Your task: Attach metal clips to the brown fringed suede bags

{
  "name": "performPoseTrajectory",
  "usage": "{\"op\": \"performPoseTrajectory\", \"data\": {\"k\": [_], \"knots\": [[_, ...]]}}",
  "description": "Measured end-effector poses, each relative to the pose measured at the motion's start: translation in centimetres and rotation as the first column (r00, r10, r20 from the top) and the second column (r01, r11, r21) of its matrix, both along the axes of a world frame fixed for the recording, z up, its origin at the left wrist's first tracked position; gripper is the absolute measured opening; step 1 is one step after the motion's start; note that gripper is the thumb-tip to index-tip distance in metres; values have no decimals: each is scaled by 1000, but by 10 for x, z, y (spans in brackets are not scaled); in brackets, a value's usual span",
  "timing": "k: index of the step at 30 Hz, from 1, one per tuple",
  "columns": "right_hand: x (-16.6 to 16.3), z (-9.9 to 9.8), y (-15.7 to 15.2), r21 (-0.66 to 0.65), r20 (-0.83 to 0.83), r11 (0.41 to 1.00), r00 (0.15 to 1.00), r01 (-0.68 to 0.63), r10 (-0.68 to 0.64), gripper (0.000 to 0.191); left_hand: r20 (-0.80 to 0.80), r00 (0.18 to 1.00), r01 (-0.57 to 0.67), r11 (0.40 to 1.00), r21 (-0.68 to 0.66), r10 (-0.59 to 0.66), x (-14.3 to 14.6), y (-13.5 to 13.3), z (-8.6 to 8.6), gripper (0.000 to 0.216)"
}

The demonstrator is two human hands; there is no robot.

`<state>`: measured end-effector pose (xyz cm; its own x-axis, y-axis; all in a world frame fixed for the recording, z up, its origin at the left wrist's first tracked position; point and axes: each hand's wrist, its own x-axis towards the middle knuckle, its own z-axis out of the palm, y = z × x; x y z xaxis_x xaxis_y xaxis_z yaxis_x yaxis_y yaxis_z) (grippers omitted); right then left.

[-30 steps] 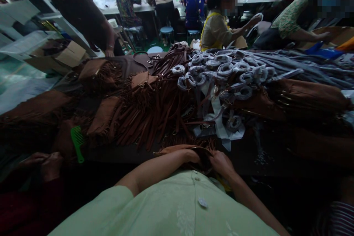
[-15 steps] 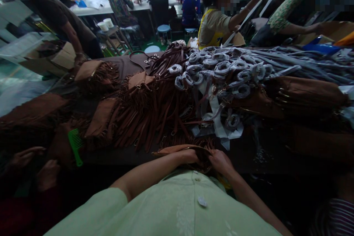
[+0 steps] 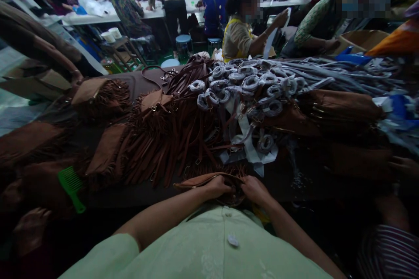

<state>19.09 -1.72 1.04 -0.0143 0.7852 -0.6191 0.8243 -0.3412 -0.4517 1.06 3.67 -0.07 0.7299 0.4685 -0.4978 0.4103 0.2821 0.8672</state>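
Observation:
A brown fringed bag (image 3: 209, 179) lies at the near table edge, right against my chest. My left hand (image 3: 218, 186) is closed on its top rim from the left. My right hand (image 3: 254, 190) grips the same bag from the right, fingers curled into the opening. Just beyond the bag spreads a heap of brown leather straps and fringe (image 3: 170, 135). To the right of that heap lie several paper-wrapped strap coils (image 3: 248, 83).
A green comb (image 3: 70, 185) lies at the left table edge, near another person's hand (image 3: 29, 229). More brown fringed bags (image 3: 98, 96) cover the left side. Grey wrapped strips (image 3: 343, 74) pile at the right. Several people work at tables behind.
The view has swung left and slightly down, so everything sits further left in frame. My hands stay on the bag. The neighbour's hands at the left moved lower.

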Motion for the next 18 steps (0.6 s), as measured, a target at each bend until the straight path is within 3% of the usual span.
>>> {"op": "performPoseTrajectory", "data": {"k": [3, 8, 10, 12, 13, 15, 18], "knots": [[3, -1, 5, -25, -87, 1000, 996, -7, 4, 25, 71, 997, -40, 999, -25, 42, -4, 2, 1, 32], [8, -9, 10, -66, -209, 997, 978, -27, 13, 23, 68, 998, -24, 986, 162, 14, -3, 1, -15, 24], [27, -12, 8, -66, -339, 997, 941, -30, 6, 33, 61, 998, -33, 983, 180, 22, -2, 0, -20, 24], [62, -16, 5, -47, -420, 998, 905, 48, -63, 47, 67, 997, -49, 983, 175, 38, -1, 0, -21, 25], [84, -18, 5, -14, -373, 991, 918, 136, -131, 48, 72, 996, -58, 983, 172, 46, -1, 1, -21, 25], [130, -24, 8, 80, -56, 950, 953, 301, -298, 38, 78, 996, -62, 984, 165, 50, 0, 4, -18, 25], [188, -39, 23, 180, 193, 888, 870, 424, -454, 35, 71, 997, -49, 988, 150, 38, 3, 9, -15, 23]]}}
